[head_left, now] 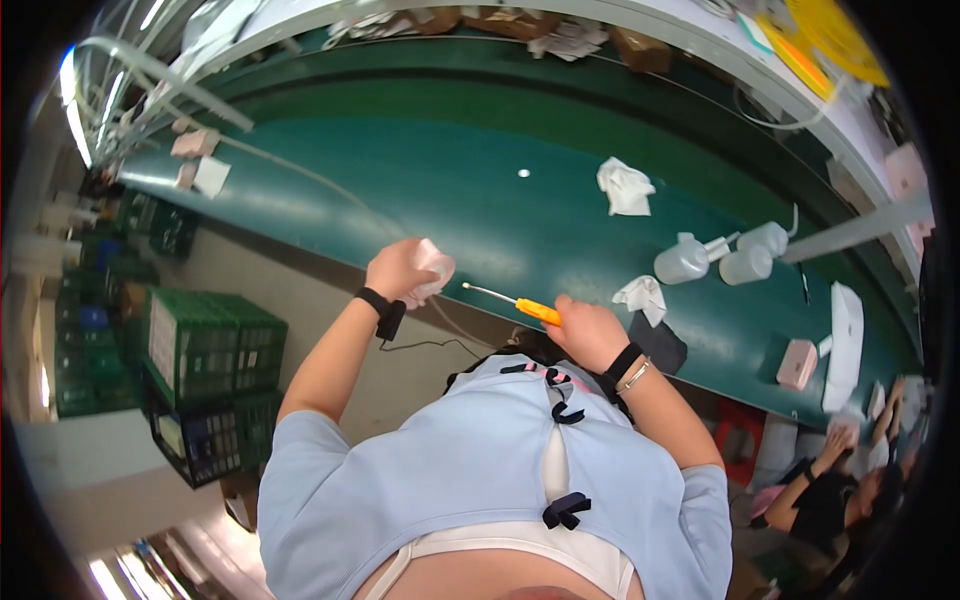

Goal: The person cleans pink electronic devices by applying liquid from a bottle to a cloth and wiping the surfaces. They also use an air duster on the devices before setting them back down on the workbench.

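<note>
Over the near edge of the bench, my left hand is closed round a pale pink part with a rounded edge. Fingers cover much of that part. My right hand grips the yellow-orange handle of a screwdriver. Its thin metal shaft points left toward the pink part, and the tip is a short gap away from it. A small bright spot shows at the tip, too small to make out. Just beyond my right hand, a crumpled white cloth and a dark grey cloth lie on the bench.
Across the green bench lie another white cloth and a small white disc. Several translucent bottles and a pink box stand right. Green crates are stacked left. Another person works at far right.
</note>
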